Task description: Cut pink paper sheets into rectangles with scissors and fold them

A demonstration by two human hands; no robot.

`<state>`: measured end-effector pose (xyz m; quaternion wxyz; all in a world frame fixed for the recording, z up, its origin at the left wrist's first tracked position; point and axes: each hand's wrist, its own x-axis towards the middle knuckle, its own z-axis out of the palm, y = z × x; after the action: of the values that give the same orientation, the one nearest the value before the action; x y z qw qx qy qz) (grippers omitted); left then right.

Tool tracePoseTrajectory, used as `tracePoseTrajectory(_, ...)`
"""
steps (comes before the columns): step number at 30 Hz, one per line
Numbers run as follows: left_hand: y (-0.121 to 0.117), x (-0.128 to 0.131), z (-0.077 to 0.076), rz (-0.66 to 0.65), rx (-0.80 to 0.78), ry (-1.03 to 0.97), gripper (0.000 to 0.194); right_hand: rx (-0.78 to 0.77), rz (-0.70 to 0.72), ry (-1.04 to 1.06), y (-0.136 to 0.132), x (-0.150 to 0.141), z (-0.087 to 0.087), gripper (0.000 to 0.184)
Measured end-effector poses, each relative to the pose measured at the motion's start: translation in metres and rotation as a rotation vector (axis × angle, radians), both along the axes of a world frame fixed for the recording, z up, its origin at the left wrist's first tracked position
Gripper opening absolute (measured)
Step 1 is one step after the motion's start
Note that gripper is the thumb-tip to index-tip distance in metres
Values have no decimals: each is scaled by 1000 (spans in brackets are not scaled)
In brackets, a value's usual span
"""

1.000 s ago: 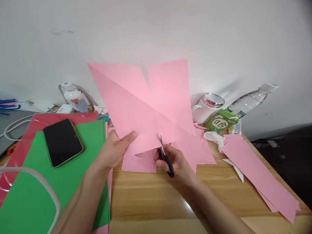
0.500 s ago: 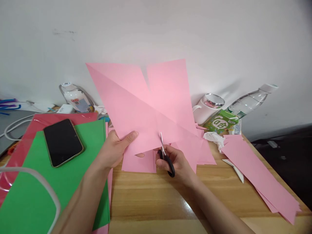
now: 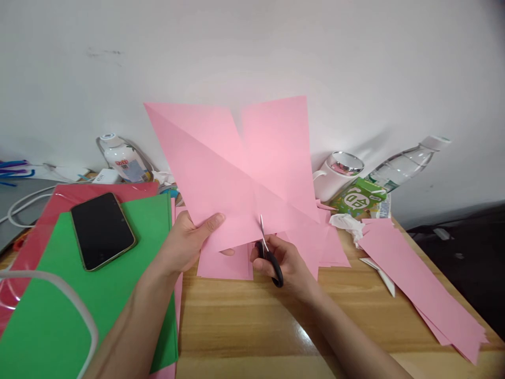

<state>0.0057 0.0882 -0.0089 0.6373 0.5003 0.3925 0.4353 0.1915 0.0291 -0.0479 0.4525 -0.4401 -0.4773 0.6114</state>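
A large pink paper sheet is held up above the table, creased diagonally and with a slit running down from its top edge. My left hand pinches its lower left part, thumb on the near face and fingers behind. In my right hand are scissors with black handles. One blade lies in front of the sheet's lower edge; the other blade is hidden behind the paper. Smaller pink paper pieces lie on the table below and behind the sheet.
On the left a phone rests on green paper, near a white cable. Pink strips lie at right. A mug, a green carton and a clear bottle stand or lean by the wall.
The pink sheet's upper part has shifted slightly to the right. Both hands and the scissors are almost where they were.
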Motion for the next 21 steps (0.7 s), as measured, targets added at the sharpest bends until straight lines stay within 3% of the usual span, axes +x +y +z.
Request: tracePoseTrajectory(21,-1,1,4,8,-36,-25,23,1,-42,6,0,-1,-4,22)
